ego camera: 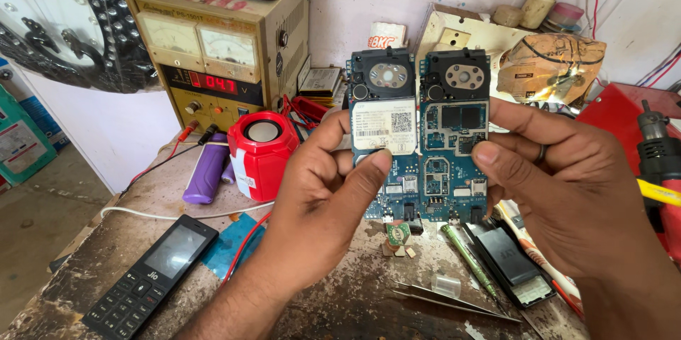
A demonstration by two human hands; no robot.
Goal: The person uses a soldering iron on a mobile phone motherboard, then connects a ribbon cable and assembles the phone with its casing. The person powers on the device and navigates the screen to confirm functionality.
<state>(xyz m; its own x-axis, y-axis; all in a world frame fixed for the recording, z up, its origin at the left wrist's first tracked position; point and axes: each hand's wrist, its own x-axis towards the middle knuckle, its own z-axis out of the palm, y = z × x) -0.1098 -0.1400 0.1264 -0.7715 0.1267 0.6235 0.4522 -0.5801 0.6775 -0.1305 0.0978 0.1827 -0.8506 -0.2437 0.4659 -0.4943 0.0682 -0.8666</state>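
Note:
My left hand [319, 205] holds up a blue phone circuit board [383, 99] that carries a white label, thumb pressed on its lower front. My right hand [567, 191] holds a second, matching blue circuit board [454, 120] without a label, thumb on its right edge. Both boards stand upright, side by side and touching, each with a black speaker module at the top. They hang above the worn workbench [333, 297].
A black keypad phone [152, 276] lies at the front left. A beige power supply [213, 42], a red round speaker [262, 152] and a purple cylinder [206, 170] stand behind. Tweezers [454, 301], a green screwdriver [472, 262] and a black phone shell [511, 258] lie under the boards.

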